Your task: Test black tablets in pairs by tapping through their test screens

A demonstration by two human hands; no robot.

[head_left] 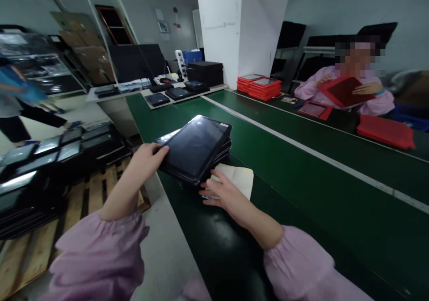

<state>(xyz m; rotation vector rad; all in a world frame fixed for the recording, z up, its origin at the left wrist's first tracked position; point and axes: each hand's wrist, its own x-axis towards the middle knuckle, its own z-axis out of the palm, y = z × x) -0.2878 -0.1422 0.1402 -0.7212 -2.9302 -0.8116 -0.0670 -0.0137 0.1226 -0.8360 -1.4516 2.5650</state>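
A stack of black tablets (196,148) lies on the green conveyor belt (301,189) in front of me. My left hand (147,156) grips the stack's left edge, fingers curled on the top tablet. My right hand (223,193) rests at the stack's near edge, fingers partly spread and touching the underside, lying over a pale sheet of paper (239,178) on the belt.
Across the belt a co-worker in pink (355,89) holds a red tablet case; red cases (259,85) are stacked nearby. More black tablets (43,156) are piled on a wooden pallet (77,202) at my left. A white pillar (241,28) stands behind. Another person (20,100) walks at far left.
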